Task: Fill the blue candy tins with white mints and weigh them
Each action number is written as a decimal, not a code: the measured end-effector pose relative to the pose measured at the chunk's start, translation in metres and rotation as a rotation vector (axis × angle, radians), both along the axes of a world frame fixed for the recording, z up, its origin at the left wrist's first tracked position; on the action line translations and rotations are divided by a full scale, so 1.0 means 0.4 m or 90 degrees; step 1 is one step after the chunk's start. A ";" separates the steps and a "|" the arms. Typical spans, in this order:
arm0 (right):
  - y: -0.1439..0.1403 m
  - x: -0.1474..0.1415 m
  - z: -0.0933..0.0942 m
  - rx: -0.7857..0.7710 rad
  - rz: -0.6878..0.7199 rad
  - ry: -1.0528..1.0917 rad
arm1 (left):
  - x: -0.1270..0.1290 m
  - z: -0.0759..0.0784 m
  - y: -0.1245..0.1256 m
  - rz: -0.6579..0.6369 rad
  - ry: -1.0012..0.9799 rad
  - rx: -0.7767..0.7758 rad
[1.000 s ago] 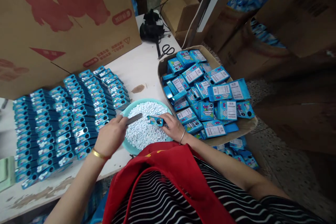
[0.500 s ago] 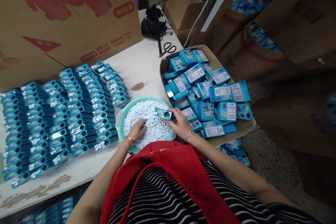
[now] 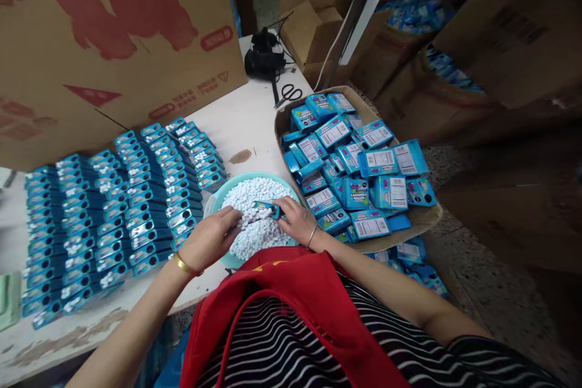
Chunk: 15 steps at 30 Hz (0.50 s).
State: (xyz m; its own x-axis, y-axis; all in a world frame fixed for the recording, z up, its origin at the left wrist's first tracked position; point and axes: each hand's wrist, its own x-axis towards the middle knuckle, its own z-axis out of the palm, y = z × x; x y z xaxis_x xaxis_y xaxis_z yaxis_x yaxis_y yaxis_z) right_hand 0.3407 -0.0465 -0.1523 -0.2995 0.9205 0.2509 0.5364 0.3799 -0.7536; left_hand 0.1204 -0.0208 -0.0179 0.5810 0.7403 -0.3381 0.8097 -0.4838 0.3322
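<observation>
A small blue candy box (image 3: 266,208) is pinched in my right hand (image 3: 294,222), tilted low over a light-green basin (image 3: 217,197) heaped with small white candies (image 3: 259,239). The box's narrow top faces up, pointing left. My left hand (image 3: 213,235) is over the basin's left side, fingers curled together at the candies, left of the box. What those fingers hold is hidden. To the right, a cut-down carton (image 3: 439,213) is piled with blue candy boxes (image 3: 356,194). Upright rows of the same boxes (image 3: 145,206) fill the table's left side, several showing white candies on top.
A large brown carton (image 3: 168,30) walls off the back of the white table (image 3: 254,115). Scissors (image 3: 290,93) and a black object with cables (image 3: 264,54) lie near the far edge. A pole (image 3: 352,30) rises behind the carton. More cartons (image 3: 409,91) stand at right.
My left hand has moved left and now reaches in from the basin's left side. My right hand has shifted slightly left and lower with the candy box. The camera view has moved a little.
</observation>
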 end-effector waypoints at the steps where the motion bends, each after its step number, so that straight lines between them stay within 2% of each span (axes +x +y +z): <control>1: -0.001 -0.005 0.000 0.001 0.010 -0.001 | 0.022 0.019 0.001 -0.020 0.069 0.017; 5: -0.002 -0.018 -0.003 0.008 0.028 0.013 | 0.110 0.081 -0.010 -0.078 0.256 0.091; 8: -0.001 -0.016 -0.008 0.017 0.021 0.032 | 0.148 0.122 -0.023 -0.111 0.287 0.105; 10: -0.002 -0.013 -0.011 0.018 0.016 0.053 | 0.146 0.141 -0.025 -0.120 0.282 0.111; 13: -0.005 -0.011 -0.014 0.011 0.015 0.095 | 0.103 0.129 -0.015 -0.085 0.208 0.117; 15: -0.009 -0.020 -0.013 0.002 0.020 0.122 | 0.062 0.086 -0.006 -0.037 0.086 0.103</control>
